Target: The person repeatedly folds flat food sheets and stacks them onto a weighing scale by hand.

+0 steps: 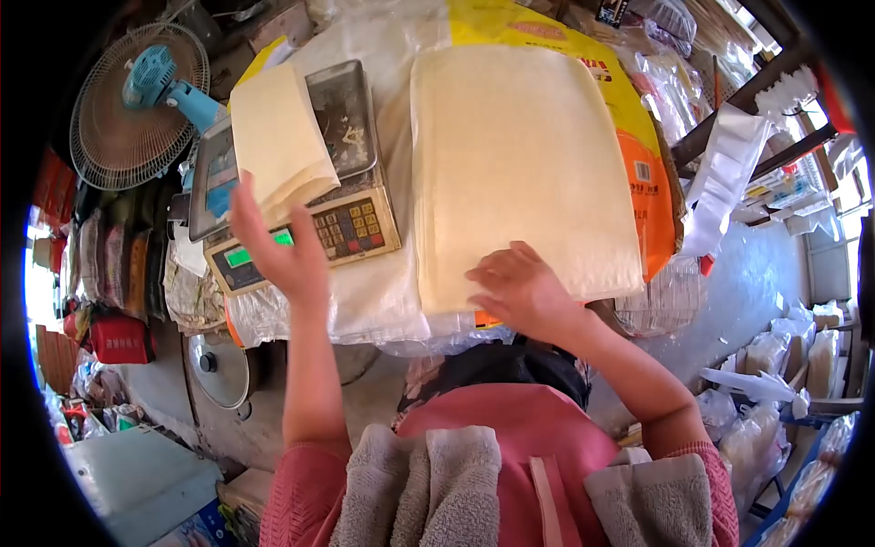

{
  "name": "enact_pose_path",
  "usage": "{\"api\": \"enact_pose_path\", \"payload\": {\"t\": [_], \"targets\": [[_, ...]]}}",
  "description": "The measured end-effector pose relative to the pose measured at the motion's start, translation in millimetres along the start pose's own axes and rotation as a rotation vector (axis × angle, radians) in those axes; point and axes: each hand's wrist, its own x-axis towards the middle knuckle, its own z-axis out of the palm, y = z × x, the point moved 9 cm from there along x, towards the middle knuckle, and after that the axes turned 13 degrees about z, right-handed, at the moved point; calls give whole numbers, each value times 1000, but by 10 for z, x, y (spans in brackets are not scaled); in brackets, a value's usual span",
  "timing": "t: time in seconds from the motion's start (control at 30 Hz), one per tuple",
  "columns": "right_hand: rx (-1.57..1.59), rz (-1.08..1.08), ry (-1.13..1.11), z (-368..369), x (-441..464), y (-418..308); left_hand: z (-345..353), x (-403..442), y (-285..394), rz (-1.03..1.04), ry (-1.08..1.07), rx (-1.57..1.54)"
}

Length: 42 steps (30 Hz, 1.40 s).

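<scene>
A large stack of thin cream-coloured sheets [519, 164] lies flat on the covered table in front of me. My right hand [524, 290] is over the stack's near edge, fingers loosely bent and apart, with nothing visible in it. On the left stands a digital weighing scale [369, 242] with a metal pan [344, 105] and a lit green display. A folded bundle of similar cream sheets [278, 128] rests across the pan. My left hand [281, 246] is raised in front of the scale, thumb and fingers spread, just below the bundle. It holds nothing, and it covers part of the display.
Yellow and orange printed sacking [647, 201] and clear plastic [392, 36] cover the table. A blue fan [150, 82] stands at the far left. Below the table's left side is a round lid [219, 369]. Bagged goods [756, 438] fill a rack on the right.
</scene>
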Motion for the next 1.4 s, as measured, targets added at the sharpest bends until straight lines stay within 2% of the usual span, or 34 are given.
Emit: {"api": "enact_pose_path", "payload": {"t": [0.1,0.13,0.17,0.23,0.3,0.33,0.37,0.43,0.5,0.53,0.57,0.63,0.73,0.83,0.87,0.97,1.37,1.4], "targets": [[-276,-98,-53,168,8,-130,179,-334,323,70,-97,0],[-321,-171,-90,213,-29,-116,246,-406,406,25,-125,-67],[-302,-153,-77,200,-14,-98,313,-478,465,-16,-155,-138],[-184,-83,-17,-56,108,-20,499,-640,594,99,-296,-241],[223,273,195,-580,253,326,812,-849,730,57,-580,-467],[439,442,295,-762,272,528,903,-835,864,88,-613,-540],[434,371,507,-1040,251,551,987,-831,1012,115,-646,-609],[420,405,349,-1072,223,573,1187,-894,1064,106,-715,-581],[358,203,82,-835,143,349,1428,-997,1065,174,-806,-508],[215,156,-56,-668,68,277,1554,-1127,927,-180,-755,-885],[66,185,-106,-559,-42,298,1649,-1141,932,-267,-815,-915],[-127,275,-33,-463,-186,494,1821,-1143,1015,12,-799,-690],[-125,357,22,-488,-282,841,1994,-1173,1154,137,-917,-406],[149,496,62,-651,-232,1006,1865,-1011,1280,244,-817,-88],[150,532,51,-767,-174,983,1914,-1081,1258,238,-896,-120],[153,447,72,-869,-71,1042,1912,-1055,1276,243,-907,-101],[86,457,5,-994,53,1081,1906,-1040,1287,226,-928,-92],[18,334,50,-1021,99,1111,1908,-1045,1287,230,-930,-81]]}}
